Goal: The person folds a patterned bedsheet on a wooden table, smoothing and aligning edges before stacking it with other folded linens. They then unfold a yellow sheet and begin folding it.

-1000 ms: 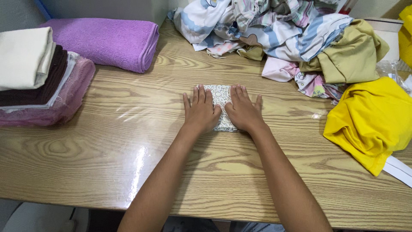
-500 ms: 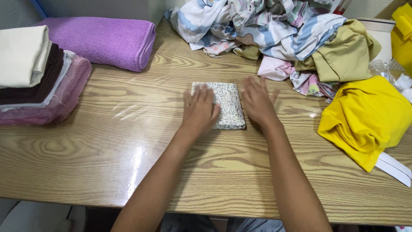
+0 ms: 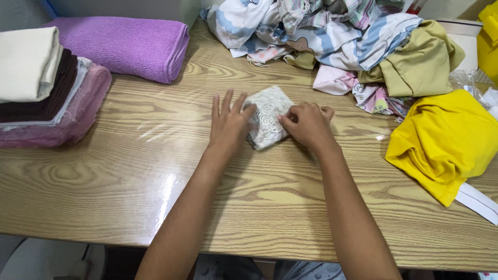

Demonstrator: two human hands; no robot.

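A small folded white cloth with a fine grey speckled pattern [image 3: 267,111] lies on the wooden table [image 3: 259,197], turned at an angle. My left hand [image 3: 228,124] rests flat on its left side, fingers spread. On the cloth's right edge my right hand [image 3: 307,124] pinches the fabric with curled fingers, lifting that side slightly.
A stack of folded towels, cream, dark brown and pink [image 3: 41,88], stands at the left, with a folded purple towel [image 3: 129,45] behind it. A heap of unfolded patterned clothes [image 3: 332,36] and an olive garment [image 3: 415,62] fill the back. A yellow garment [image 3: 446,140] lies at the right.
Both hands pressed the cloth flat, then my right hand slid to its right edge. Now the right hand grips that edge and the cloth is rotated and partly lifted.
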